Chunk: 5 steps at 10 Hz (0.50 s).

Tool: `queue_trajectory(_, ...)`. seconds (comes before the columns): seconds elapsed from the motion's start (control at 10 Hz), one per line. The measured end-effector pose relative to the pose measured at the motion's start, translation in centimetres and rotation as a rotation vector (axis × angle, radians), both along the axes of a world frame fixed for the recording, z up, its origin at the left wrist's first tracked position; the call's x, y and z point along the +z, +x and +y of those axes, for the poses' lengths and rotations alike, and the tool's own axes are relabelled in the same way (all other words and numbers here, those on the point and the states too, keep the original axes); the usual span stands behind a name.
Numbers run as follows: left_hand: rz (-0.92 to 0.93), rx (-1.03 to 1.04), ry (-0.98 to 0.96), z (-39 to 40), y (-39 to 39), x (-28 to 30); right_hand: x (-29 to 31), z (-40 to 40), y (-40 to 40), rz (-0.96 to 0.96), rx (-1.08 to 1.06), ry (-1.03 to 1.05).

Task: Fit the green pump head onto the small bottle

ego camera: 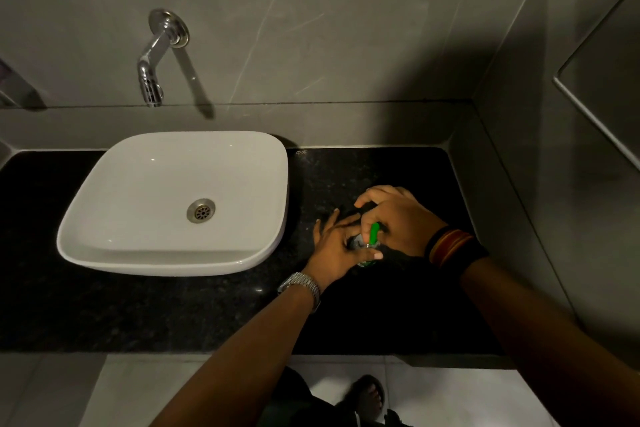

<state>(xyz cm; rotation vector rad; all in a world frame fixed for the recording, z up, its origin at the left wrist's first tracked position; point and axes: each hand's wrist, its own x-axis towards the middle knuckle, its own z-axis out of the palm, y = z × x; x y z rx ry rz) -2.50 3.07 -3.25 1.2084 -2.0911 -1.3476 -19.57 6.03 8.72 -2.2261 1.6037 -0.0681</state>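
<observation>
Both hands are down on the black counter [207,315], just to the right of the white basin [173,204], and they meet over the small bottle [363,262], which stands on the stone close to the basin's front right corner. The left hand [337,243] wraps the bottle from the basin side, fingers curled round the body and the thumb laid across the front, so almost all of the bottle is hidden; only a sliver of grey and green shows beneath the thumb. The right hand [398,218] comes in from the side away from the basin, its fingers bunched and pinching the green pump head [374,232], which pokes up between the two hands right above the bottle's mouth. Whether the head is already seated on the neck, I cannot tell; the fingers cover the joint. It looks like the fitting step itself, well along. The danger here is a crooked start: if the head goes on tilted, the collar may bind. The dip tube, if there is one, could also catch on the rim. And with light this dim and the polished stone underfoot, a hard twist could skid the bottle towards the basin unless that left grip holds.
</observation>
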Motion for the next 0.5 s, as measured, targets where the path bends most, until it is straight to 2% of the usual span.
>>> queue_trajectory(0.3, -0.029, -0.021, 0.009, -0.1, 0.2, 0.2, 0.4, 0.0, 0.0, -0.038, 0.013, 0.015)
queue_trajectory(0.4, -0.082, -0.050, -0.007, 0.1, 0.1, 1.0, 1.2, 0.3, -0.1, -0.110, 0.008, 0.032)
queue_trajectory(0.5, -0.213, -0.141, -0.054, -0.6, 1.0, 1.4, 3.4, 0.2, -1.6, -0.233, -0.073, -0.047)
